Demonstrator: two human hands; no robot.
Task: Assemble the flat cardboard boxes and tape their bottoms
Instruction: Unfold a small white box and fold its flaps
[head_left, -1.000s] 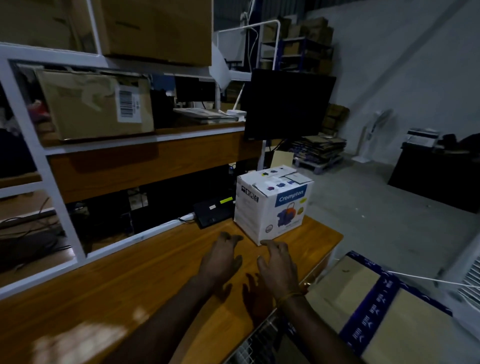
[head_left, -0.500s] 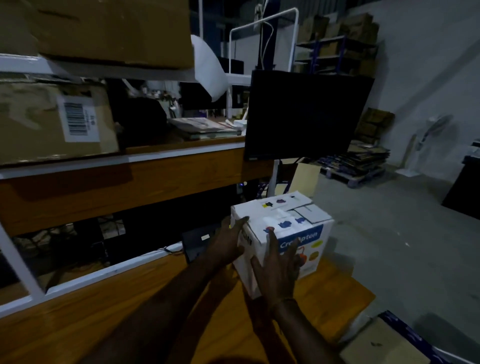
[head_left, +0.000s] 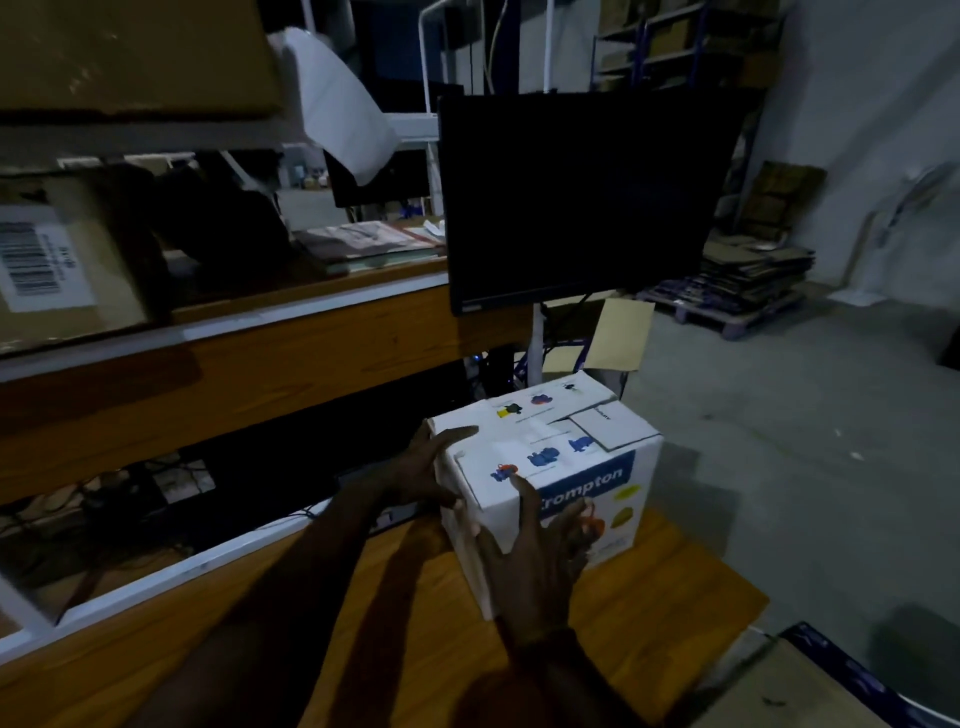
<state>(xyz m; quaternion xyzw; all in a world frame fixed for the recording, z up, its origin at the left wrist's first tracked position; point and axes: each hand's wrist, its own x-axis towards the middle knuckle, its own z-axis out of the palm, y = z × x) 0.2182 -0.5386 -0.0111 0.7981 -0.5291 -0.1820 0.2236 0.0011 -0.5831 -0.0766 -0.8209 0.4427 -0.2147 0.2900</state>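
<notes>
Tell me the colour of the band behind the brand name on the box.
Blue, with white lettering, on the white box; head view.

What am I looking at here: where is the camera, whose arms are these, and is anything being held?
There is no machine: a person wears one wide-angle camera on the head, looking forward and down, so the arms are their own. A white printed box stands on a wooden workbench. The left hand lies against the box's left side, thumb on its top edge; the right hand lies with spread fingers against its front. The box looks steadied between the hands, not lifted. Behind it hangs a dark monitor; brown cartons sit on the shelves at left.
</notes>
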